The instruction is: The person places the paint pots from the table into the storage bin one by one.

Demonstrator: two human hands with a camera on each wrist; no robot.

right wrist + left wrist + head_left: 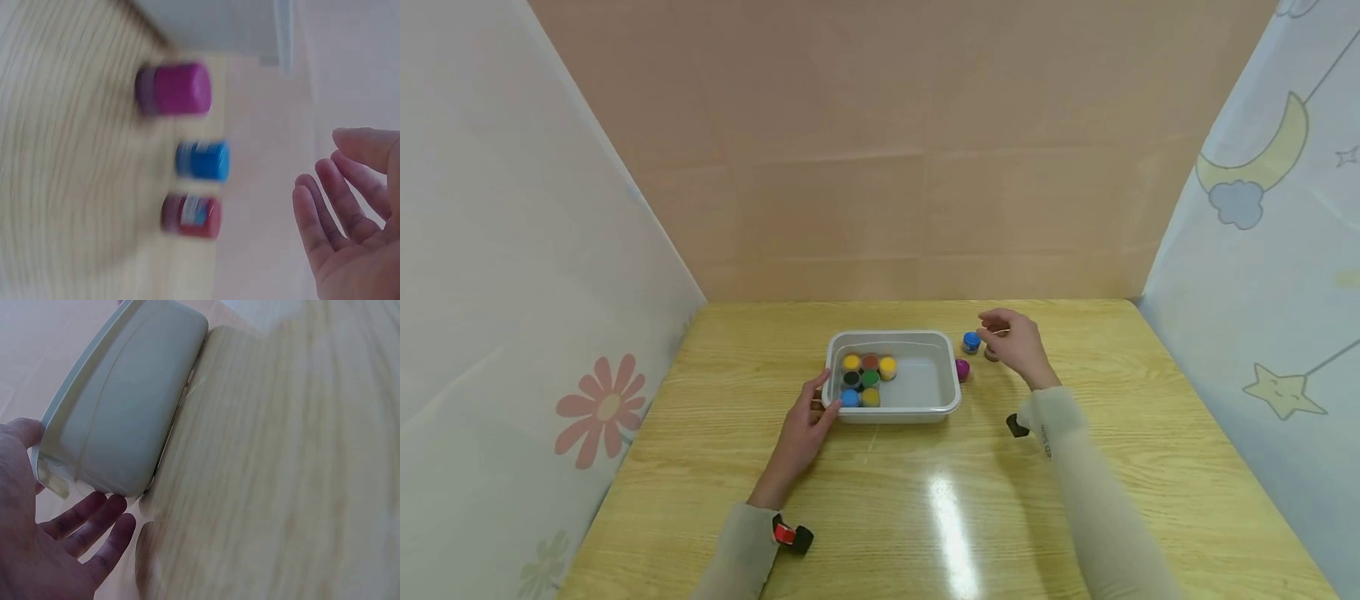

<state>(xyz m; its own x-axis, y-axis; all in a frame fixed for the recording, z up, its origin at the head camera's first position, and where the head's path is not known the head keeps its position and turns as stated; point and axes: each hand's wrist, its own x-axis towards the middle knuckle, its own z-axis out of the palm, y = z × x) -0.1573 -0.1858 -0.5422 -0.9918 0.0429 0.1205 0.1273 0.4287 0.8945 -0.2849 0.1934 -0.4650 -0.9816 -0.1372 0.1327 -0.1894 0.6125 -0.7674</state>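
My left hand (803, 423) holds the near left corner of a white plastic tub (925, 410), thumb at the rim and fingers against the outer wall. Inside the tub's left half stand several small paint pots, among them a black one (852, 379), a green one (870, 378) and a blue one (849, 398). Just right of the tub are a purple-lidded pot (182, 89), a blue-lidded pot (209, 160) and a reddish pot (199, 216). Above these hovers my right hand (1015, 343), fingers loosely bent and holding nothing; in the head view it partly hides the reddish pot.
The tub stands on a wood-grain table (880, 500) near its back edge. A plain tan backdrop (880, 167) rises behind, and patterned white sheets flank the table on the left (512, 250) and right (1285, 283).
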